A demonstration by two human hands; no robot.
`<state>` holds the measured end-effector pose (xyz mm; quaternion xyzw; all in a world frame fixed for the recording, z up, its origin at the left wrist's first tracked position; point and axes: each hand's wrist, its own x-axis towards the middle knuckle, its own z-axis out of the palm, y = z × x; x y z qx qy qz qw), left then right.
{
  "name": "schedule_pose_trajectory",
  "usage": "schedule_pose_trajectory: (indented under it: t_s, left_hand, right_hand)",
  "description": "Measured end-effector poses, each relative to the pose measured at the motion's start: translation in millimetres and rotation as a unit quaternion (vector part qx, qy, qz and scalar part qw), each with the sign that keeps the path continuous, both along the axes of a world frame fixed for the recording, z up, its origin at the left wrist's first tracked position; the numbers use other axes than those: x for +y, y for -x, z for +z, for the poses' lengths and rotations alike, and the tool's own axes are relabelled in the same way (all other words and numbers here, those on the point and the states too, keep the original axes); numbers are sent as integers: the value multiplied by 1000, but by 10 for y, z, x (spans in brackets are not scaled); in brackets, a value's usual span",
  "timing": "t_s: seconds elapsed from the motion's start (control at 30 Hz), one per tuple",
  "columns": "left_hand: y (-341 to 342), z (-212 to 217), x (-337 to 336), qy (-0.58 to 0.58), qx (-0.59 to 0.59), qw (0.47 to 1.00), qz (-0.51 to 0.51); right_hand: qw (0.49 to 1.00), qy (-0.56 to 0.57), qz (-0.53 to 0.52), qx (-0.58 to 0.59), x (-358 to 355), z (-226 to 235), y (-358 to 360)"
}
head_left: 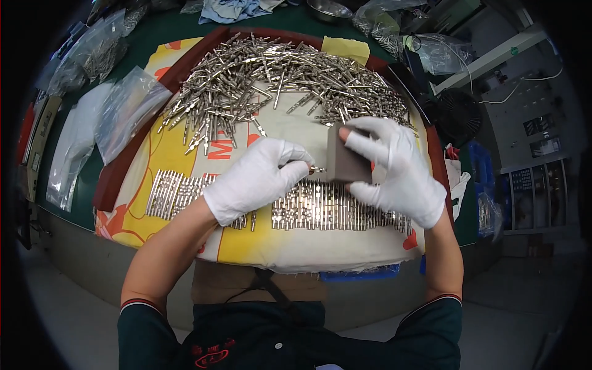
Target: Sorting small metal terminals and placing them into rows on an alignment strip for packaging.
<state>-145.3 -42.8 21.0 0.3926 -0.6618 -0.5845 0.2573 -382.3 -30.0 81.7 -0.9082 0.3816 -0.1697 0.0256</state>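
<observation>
Both gloved hands meet above the pad's near edge: left hand [256,179] pinches a pin [316,169], its long axis pointing right at the block [345,163], which right hand [391,169] grips closed, just touching the pin's tip.

You get bright, even overhead light on the desk [185,28]; the white gloves nearly blow out; the metal pins [277,74] glint sharply; shadows stay soft; straight edges bow toward a black fisheye rim; corners blur.
</observation>
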Motion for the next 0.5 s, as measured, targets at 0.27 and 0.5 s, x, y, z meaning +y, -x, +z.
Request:
schedule_pose_trajectory:
  t_s: [0.27, 0.5]
  left_hand:
    - [-29, 128, 13, -17, -1, 1000, -4]
    - [-6, -14, 25, -13, 28, 999, -9]
  right_hand:
    - [997, -65, 41, 2, 234, 141, -77]
    - [991, -20, -106, -80, -35, -4, 309]
